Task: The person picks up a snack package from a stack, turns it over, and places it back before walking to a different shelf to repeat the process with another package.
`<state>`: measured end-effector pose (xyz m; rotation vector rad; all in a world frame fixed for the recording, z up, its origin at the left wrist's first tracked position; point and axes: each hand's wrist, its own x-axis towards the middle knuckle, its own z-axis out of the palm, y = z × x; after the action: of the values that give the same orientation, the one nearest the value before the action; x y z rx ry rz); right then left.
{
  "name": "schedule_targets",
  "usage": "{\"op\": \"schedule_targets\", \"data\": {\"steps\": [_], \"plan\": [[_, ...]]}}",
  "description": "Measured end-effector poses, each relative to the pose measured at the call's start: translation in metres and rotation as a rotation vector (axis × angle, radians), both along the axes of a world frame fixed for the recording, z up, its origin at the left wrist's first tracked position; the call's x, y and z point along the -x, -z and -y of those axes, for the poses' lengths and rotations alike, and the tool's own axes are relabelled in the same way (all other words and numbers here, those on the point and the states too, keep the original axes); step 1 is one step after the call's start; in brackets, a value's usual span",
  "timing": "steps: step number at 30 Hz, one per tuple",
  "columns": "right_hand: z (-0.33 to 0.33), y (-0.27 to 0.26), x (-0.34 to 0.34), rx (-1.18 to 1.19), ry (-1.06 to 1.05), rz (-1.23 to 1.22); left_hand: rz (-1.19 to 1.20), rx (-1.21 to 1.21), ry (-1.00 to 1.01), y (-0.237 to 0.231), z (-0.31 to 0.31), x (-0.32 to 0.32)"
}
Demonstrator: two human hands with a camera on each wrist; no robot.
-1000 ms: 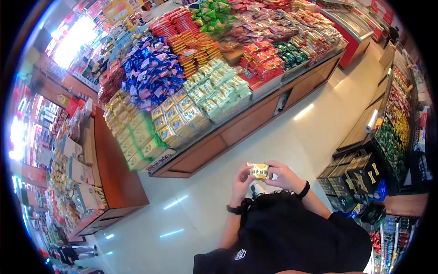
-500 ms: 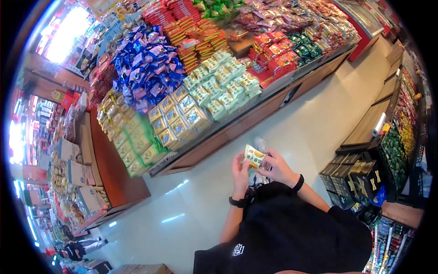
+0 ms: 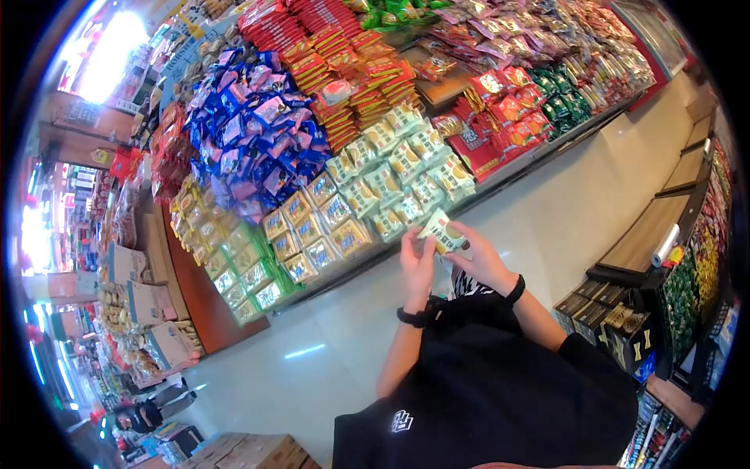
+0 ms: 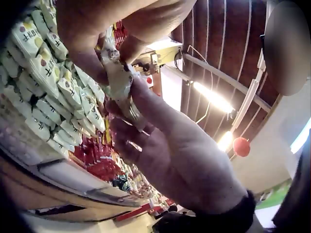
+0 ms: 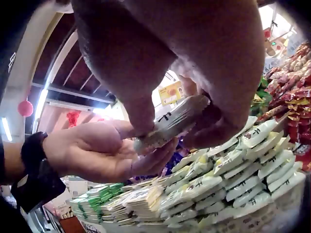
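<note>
A small pale green-and-white snack packet (image 3: 444, 234), printed with dark characters and a round yellow picture, is held up in front of the body. My left hand (image 3: 417, 267) pinches its left end between thumb and fingers. On the opposite end, the thumb and fingers of my right hand (image 3: 482, 262) grip it. Seen in the right wrist view, the packet (image 5: 175, 121) is edge-on and spans both hands. Just beyond the hands lie rows of matching pale green packets (image 3: 394, 172) on the display stand. Black bands circle both wrists.
Gold square packs (image 3: 316, 227), blue-and-pink packets (image 3: 254, 129) and red packets (image 3: 516, 113) are heaped on the stand. A brown counter (image 3: 223, 309) borders the left. Dark shelving (image 3: 664, 227) and stacked black boxes (image 3: 609, 320) stand to the right. Cardboard boxes (image 3: 250, 453) sit at the bottom.
Both hands have lifted the packet up the view, toward the stand, and turned it so its print slants downward to the right. The stand looks nearer.
</note>
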<state>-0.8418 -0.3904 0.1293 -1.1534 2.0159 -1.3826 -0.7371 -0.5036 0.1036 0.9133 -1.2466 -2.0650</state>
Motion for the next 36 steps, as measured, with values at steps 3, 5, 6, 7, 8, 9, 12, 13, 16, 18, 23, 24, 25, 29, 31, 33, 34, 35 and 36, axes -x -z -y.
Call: {"op": "schedule_targets", "data": {"steps": [3, 5, 6, 7, 8, 9, 12, 13, 16, 18, 23, 24, 25, 29, 31, 33, 34, 35, 36], "plan": [[0.019, 0.009, 0.032, 0.022, 0.081, -0.004, -0.016, 0.035, 0.002, 0.003, 0.014, 0.035], [0.024, 0.023, 0.054, 0.003, 0.104, -0.05, -0.008, 0.035, 0.057, 0.012, 0.022, 0.053], [0.027, 0.025, 0.061, -0.014, 0.122, -0.098, 0.036, 0.111, 0.1, 0.009, 0.023, 0.061], [0.031, 0.026, 0.069, -0.02, 0.125, -0.094, 0.08, 0.187, 0.143, 0.007, 0.025, 0.069], [0.034, 0.027, 0.075, 0.015, 0.147, -0.093, 0.087, 0.149, 0.183, 0.009, 0.027, 0.074], [0.038, 0.026, 0.081, 0.052, 0.166, -0.093, 0.09, 0.145, 0.183, 0.011, 0.027, 0.08], [0.049, 0.03, 0.094, 0.027, 0.211, -0.034, -0.025, 0.197, 0.138, 0.02, 0.03, 0.095], [0.051, 0.031, 0.095, 0.023, 0.206, -0.025, 0.048, 0.296, 0.143, 0.023, 0.03, 0.095], [0.061, 0.034, 0.105, -0.029, 0.284, -0.03, 0.214, 0.575, 0.168, 0.015, 0.036, 0.1], [0.065, 0.037, 0.113, 0.032, 0.264, -0.398, 0.307, 0.749, 0.192, 0.009, 0.04, 0.102], [0.07, 0.038, 0.117, -0.096, 0.202, -0.087, 0.45, 0.949, 0.213, 0.009, 0.044, 0.104], [0.07, 0.042, 0.118, -0.085, 0.193, -0.025, 0.454, 0.945, 0.207, 0.008, 0.043, 0.104], [0.07, 0.044, 0.12, -0.086, 0.186, -0.027, 0.459, 0.912, 0.193, 0.006, 0.042, 0.105], [0.071, 0.04, 0.125, -0.087, 0.127, 0.026, 0.417, 0.778, 0.152, 0.011, 0.042, 0.102], [0.071, 0.037, 0.125, -0.098, 0.102, -0.019, 0.402, 0.805, 0.127, 0.011, 0.042, 0.101], [0.071, 0.036, 0.125, -0.072, 0.1, -0.029, 0.385, 0.833, 0.101, 0.01, 0.04, 0.099], [0.071, 0.034, 0.126, -0.063, 0.092, -0.036, 0.389, 0.874, 0.102, 0.008, 0.039, 0.099], [0.07, 0.032, 0.126, -0.095, 0.09, -0.021, 0.391, 0.919, 0.101, 0.006, 0.04, 0.099], [0.07, 0.03, 0.126, -0.124, 0.088, -0.01, 0.386, 0.933, 0.085, 0.006, 0.04, 0.099]]}}
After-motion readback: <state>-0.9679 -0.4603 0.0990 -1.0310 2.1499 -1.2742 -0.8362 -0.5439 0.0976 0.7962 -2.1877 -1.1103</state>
